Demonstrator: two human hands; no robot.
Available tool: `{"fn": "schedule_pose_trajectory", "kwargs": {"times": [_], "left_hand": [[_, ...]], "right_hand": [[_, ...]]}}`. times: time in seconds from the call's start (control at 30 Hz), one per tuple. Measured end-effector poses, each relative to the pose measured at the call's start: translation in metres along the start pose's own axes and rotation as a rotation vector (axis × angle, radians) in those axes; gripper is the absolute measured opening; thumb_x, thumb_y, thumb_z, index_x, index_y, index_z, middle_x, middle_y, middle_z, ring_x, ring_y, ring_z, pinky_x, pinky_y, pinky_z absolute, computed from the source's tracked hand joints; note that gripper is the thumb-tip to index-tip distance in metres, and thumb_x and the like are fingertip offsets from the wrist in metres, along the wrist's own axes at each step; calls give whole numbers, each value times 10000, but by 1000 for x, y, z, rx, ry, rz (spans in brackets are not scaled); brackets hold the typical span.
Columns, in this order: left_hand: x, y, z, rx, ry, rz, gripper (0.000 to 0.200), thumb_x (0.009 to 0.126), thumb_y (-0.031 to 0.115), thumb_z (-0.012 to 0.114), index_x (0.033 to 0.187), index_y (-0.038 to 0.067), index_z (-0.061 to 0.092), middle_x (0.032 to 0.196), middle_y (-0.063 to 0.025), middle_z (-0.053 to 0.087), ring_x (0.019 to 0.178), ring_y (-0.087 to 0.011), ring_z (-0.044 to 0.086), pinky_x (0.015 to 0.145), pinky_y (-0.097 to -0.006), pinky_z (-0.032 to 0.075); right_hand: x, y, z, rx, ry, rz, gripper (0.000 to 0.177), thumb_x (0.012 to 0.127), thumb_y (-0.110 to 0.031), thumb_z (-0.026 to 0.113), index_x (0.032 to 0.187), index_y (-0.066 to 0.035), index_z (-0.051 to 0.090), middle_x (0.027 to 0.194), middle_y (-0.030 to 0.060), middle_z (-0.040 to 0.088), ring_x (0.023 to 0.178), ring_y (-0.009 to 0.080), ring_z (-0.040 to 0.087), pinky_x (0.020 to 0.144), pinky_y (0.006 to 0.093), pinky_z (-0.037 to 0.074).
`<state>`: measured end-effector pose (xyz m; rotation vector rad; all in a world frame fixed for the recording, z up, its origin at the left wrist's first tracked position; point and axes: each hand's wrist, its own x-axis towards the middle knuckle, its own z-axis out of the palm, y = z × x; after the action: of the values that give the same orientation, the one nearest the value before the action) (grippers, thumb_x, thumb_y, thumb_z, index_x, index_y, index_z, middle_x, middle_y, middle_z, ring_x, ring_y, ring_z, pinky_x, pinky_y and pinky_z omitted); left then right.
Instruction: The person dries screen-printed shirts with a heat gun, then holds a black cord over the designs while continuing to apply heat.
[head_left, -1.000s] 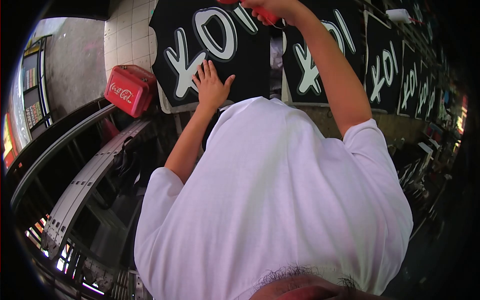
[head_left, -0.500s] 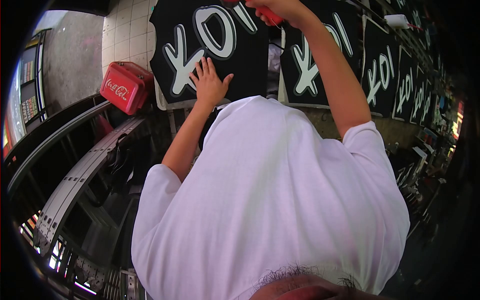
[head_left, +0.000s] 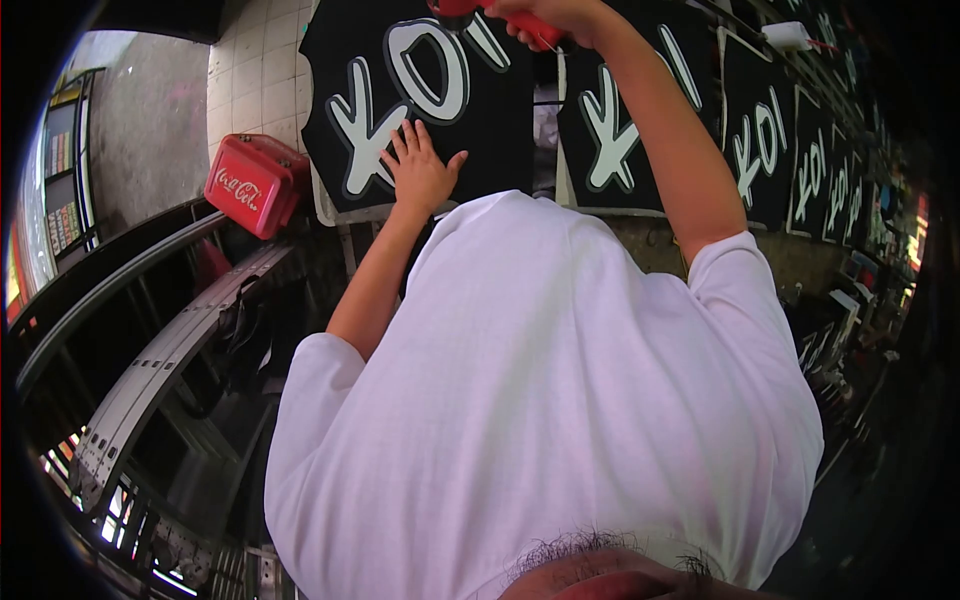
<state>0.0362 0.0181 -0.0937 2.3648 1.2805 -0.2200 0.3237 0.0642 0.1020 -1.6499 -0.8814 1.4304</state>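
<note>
Black fabric (head_left: 490,150), printed with large white outlined letters, lies flat on a board at the top of the view. My left hand (head_left: 422,172) rests on it, palm down with fingers spread, touching the lowest letter. My right hand (head_left: 565,22) is closed around the handle of a red hair-dryer-like tool (head_left: 540,30), whose dark round end points left above the fabric. The view's top edge cuts off part of the tool. Just to the right, partly behind my right forearm, lies a second black printed piece (head_left: 590,150).
More boards with the same black printed pieces (head_left: 760,150) run off to the right. A red Coca-Cola cooler box (head_left: 245,188) stands at the left, near pale floor tiles (head_left: 255,70). Metal rails (head_left: 150,360) curve along the lower left. A white object (head_left: 787,37) sits at upper right.
My right hand and the red tool have shifted slightly left and down, so more of the tool's dark end shows. My left hand stays on the fabric. The view has tilted a little.
</note>
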Motion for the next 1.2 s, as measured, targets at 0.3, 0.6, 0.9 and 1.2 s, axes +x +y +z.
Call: {"fn": "schedule_pose_trajectory", "kwargs": {"times": [0.3, 0.6, 0.9, 1.2], "left_hand": [[0, -2, 2, -2, 0, 4, 1018, 954, 661, 554, 1596, -60, 231, 1678, -254, 206, 1559, -464, 133, 1208, -683, 115], [-3, 4, 9, 13, 36, -16, 1028, 951, 658, 558, 1594, -72, 224, 1675, -268, 202, 1561, -476, 112, 1208, -687, 94], [23, 134, 6, -632, 122, 432, 930, 811, 407, 770, 1557, 37, 355, 1617, -265, 325, 1487, -452, 304, 1211, -477, 288], [-29, 132, 41, -548, -645, 381, 370, 954, 243, 699, 1258, 34, 679, 1161, -151, 732, 1081, -287, 684, 979, -375, 503]], "right_hand": [[-80, 23, -9, -34, 1, 132, 507, 857, -76, 724, 1351, -7, 631, 738, 82, 658, 520, 149, 619, 482, 289, 503], [-39, 47, -16, 63, 145, 39, 588, 862, -46, 731, 1427, -30, 569, 738, 62, 643, 565, 139, 607, 510, 318, 511], [4, 37, -6, 294, 126, -154, 515, 897, -88, 726, 1383, -47, 560, 745, 50, 617, 566, 146, 595, 490, 306, 501], [-163, 75, -98, -21, 170, -63, 574, 858, -85, 741, 1406, -25, 582, 756, 41, 626, 581, 124, 612, 489, 269, 499]]}}
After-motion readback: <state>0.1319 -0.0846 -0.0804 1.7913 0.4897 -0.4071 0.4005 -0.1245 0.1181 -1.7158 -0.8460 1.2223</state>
